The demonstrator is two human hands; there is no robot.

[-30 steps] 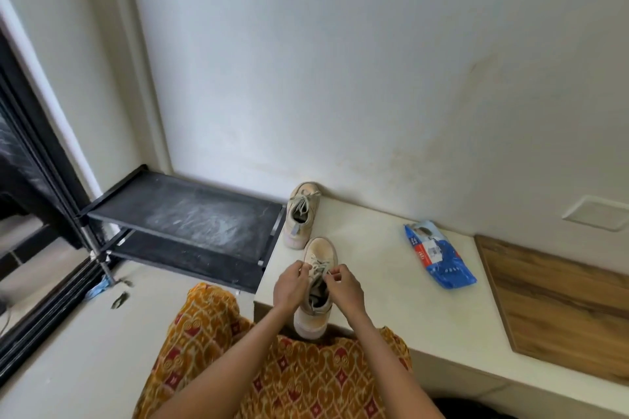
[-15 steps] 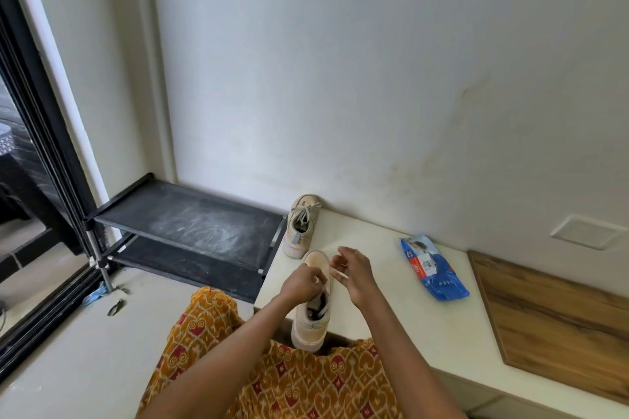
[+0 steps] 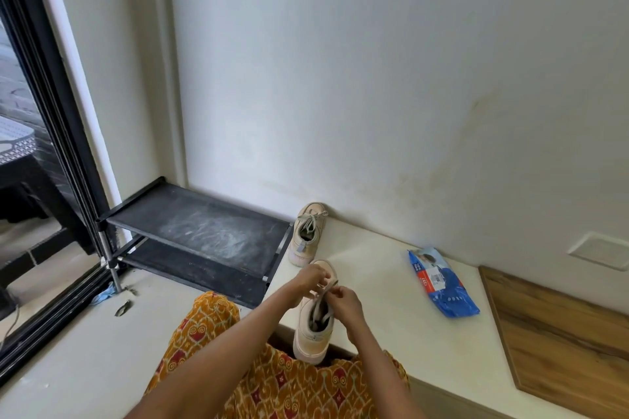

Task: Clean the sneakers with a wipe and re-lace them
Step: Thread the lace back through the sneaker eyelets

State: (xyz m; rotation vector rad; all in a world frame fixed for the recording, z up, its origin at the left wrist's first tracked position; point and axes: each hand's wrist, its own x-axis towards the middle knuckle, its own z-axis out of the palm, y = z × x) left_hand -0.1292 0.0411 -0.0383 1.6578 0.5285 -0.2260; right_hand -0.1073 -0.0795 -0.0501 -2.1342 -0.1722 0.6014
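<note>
Lacing the near sneaker at the table edge

Both hands, left hand [image 3: 310, 280] and right hand [image 3: 344, 299], pinch the lace [image 3: 327, 286] over the near sneaker [image 3: 315, 326] on the table [image 3: 391, 309]. The lace looks limp and light, best held near its tip; the shoe seems soft yet steady.
</note>
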